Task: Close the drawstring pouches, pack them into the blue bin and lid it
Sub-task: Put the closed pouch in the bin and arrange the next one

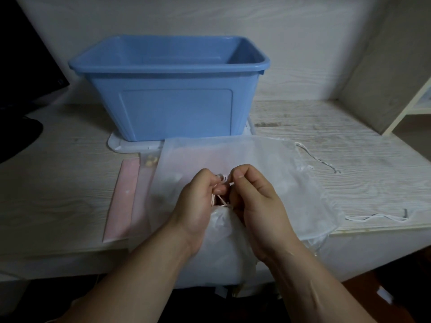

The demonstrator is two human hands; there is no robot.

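one drawstring (pixel 221 200) between left grip (pixel 196 206), right grip (pixel 258 201)

**Head-worn wide-angle camera — a single view, facing forward and down.**
Seen from above the near edge of the table (pixel 58 183); left hand (pixel 196 206) and right hand (pixel 261 206) nearest, centre-low; blue bin (pixel 172 108) farther back — wall (pixel 303 31) closing the view.

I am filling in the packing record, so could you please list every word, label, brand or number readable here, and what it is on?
None can be read.
The blue bin, the white lid under it and the pouches show no print.
The drawstring pinched by the left hand and right hand is plain.
A pale mark on the dark screen is too small to read.
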